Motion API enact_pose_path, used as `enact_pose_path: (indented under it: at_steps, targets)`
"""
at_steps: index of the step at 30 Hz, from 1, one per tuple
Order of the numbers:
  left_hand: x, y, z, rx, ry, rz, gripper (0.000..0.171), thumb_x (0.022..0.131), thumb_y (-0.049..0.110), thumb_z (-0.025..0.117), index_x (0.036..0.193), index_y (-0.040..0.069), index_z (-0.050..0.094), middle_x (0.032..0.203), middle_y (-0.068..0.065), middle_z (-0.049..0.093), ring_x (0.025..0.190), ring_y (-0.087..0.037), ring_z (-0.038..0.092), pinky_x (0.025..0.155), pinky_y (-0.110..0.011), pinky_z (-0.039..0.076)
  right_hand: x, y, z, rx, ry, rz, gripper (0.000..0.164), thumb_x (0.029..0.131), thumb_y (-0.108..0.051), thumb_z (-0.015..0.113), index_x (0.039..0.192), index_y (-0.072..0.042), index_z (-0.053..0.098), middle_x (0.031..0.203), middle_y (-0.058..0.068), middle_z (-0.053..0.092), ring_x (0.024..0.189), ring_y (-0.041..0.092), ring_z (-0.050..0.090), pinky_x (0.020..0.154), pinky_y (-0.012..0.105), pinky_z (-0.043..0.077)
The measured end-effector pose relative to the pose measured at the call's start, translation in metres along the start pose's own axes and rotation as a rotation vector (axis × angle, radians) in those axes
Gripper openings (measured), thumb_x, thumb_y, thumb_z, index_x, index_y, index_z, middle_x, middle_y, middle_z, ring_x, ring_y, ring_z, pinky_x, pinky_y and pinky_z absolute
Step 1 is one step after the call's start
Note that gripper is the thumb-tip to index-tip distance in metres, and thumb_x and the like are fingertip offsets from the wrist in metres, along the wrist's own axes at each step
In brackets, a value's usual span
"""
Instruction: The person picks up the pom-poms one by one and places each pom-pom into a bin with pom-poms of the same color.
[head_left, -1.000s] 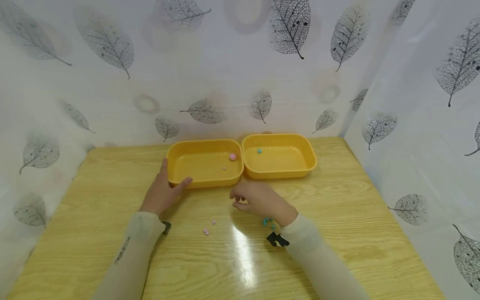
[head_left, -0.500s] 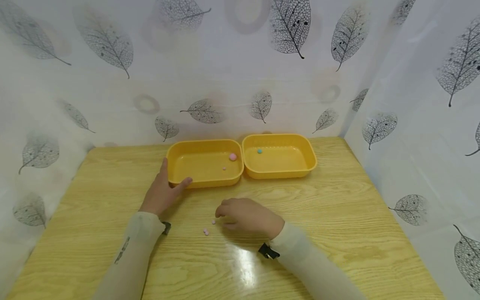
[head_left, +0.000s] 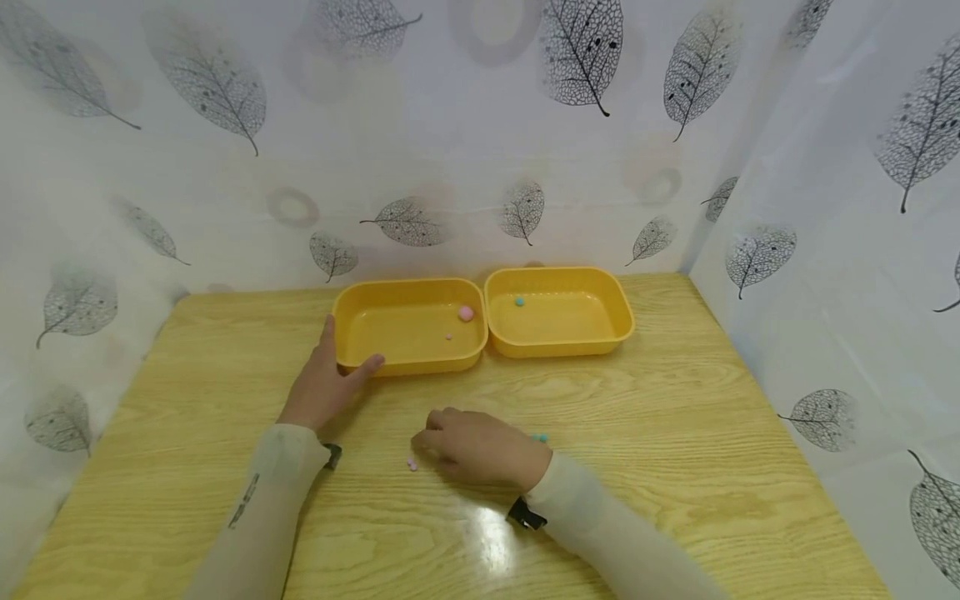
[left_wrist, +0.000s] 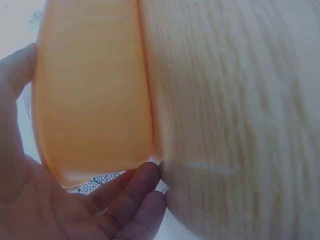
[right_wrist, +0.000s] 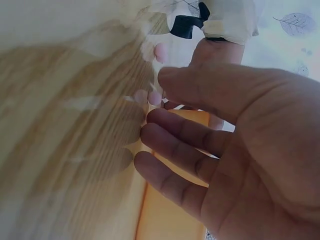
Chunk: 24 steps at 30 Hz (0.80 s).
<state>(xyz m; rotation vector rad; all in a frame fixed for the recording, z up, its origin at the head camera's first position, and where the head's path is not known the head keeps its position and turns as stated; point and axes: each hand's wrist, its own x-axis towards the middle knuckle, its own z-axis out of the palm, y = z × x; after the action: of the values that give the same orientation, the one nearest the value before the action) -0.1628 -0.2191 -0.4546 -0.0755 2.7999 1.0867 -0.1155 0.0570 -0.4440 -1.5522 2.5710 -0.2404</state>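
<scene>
My left hand (head_left: 318,385) spreads thumb and fingers around the near left corner of the left yellow tray (head_left: 408,367). Its thumb touches the tray's wall in the left wrist view, and the fingertips reach the table by the corner. Low over the table, my right hand (head_left: 483,447) is lowered with the thumb and fingers apart. A small pink ball (right_wrist: 155,97) lies right at its thumb and fingertips in the right wrist view; the hand hides it in the head view. Two more little pink balls (head_left: 412,465) sit just left of this hand.
The right yellow tray (head_left: 558,348) stands beside the left one and contains a teal ball (head_left: 519,302). Inside the left tray are a larger pink ball (head_left: 466,313) and a tiny one (head_left: 448,337). Teal balls (head_left: 541,437) show behind the right wrist. Leaf-patterned curtain (head_left: 420,167) surrounds the table.
My right hand has moved from near the trays down and left to the pink balls, now covering the single one. The left hand has stayed at the tray's corner.
</scene>
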Motion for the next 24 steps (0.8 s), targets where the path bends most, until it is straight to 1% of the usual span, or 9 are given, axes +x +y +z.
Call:
enact_pose_path:
  at_steps: [3, 5, 8, 12, 16, 24]
  targets:
    - [0.0009, -0.0004, 0.0003, 0.001, 0.001, -0.001, 0.121, 0.09, 0.08, 0.054, 0.163, 0.019, -0.022, 0.171, -0.025, 0.004, 0.153, -0.051, 0.016, 0.12, -0.068, 0.021, 0.0019, -0.0019, 0.003, -0.052, 0.029, -0.008, 0.012, 0.102, -0.02, 0.067, 0.113, -0.02, 0.073, 0.098, -0.007, 0.062, 0.084, 0.006, 0.054, 0.073, 0.016, 0.046]
    - [0.001, -0.0006, 0.0003, 0.001, -0.001, -0.003, 0.121, 0.09, 0.08, 0.053, 0.163, 0.019, -0.022, 0.17, -0.025, 0.004, 0.153, -0.051, 0.016, 0.12, -0.068, 0.021, 0.0032, -0.0034, 0.0039, -0.075, 0.043, -0.008, 0.007, 0.102, -0.019, 0.067, 0.103, -0.021, 0.073, 0.092, -0.008, 0.059, 0.079, 0.005, 0.051, 0.07, 0.015, 0.042]
    - [0.0009, -0.0013, 0.0001, 0.001, -0.002, -0.007, 0.121, 0.09, 0.08, 0.053, 0.162, 0.02, -0.023, 0.17, -0.026, 0.005, 0.153, -0.051, 0.017, 0.12, -0.069, 0.021, 0.0043, -0.0053, 0.0044, -0.082, 0.053, 0.012, 0.009, 0.102, -0.018, 0.066, 0.095, -0.021, 0.071, 0.088, -0.009, 0.056, 0.076, 0.006, 0.048, 0.067, 0.016, 0.04]
    - [0.0001, -0.0013, -0.0009, 0.002, -0.007, -0.006, 0.121, 0.091, 0.08, 0.052, 0.161, 0.02, -0.024, 0.17, -0.026, 0.005, 0.153, -0.052, 0.017, 0.119, -0.069, 0.022, 0.0046, -0.0063, 0.003, -0.074, 0.045, 0.044, 0.008, 0.101, -0.016, 0.068, 0.095, -0.02, 0.072, 0.088, -0.009, 0.057, 0.078, 0.006, 0.051, 0.065, 0.016, 0.041]
    - [-0.0015, 0.0, -0.0024, -0.004, -0.009, -0.006, 0.12, 0.091, 0.08, 0.052, 0.161, 0.021, -0.025, 0.171, -0.025, 0.003, 0.153, -0.052, 0.016, 0.119, -0.07, 0.022, 0.0041, -0.006, 0.0025, -0.042, 0.028, 0.072, 0.008, 0.1, -0.015, 0.068, 0.096, -0.02, 0.073, 0.086, -0.009, 0.057, 0.077, 0.006, 0.051, 0.063, 0.016, 0.04]
    - [-0.0008, -0.0005, -0.001, -0.007, -0.007, -0.005, 0.119, 0.092, 0.078, 0.054, 0.161, 0.022, -0.025, 0.171, -0.023, 0.002, 0.153, -0.051, 0.015, 0.119, -0.069, 0.021, 0.0037, -0.0064, 0.003, -0.038, 0.025, 0.083, 0.009, 0.099, -0.015, 0.07, 0.091, -0.019, 0.071, 0.081, -0.009, 0.054, 0.074, 0.006, 0.049, 0.062, 0.017, 0.038]
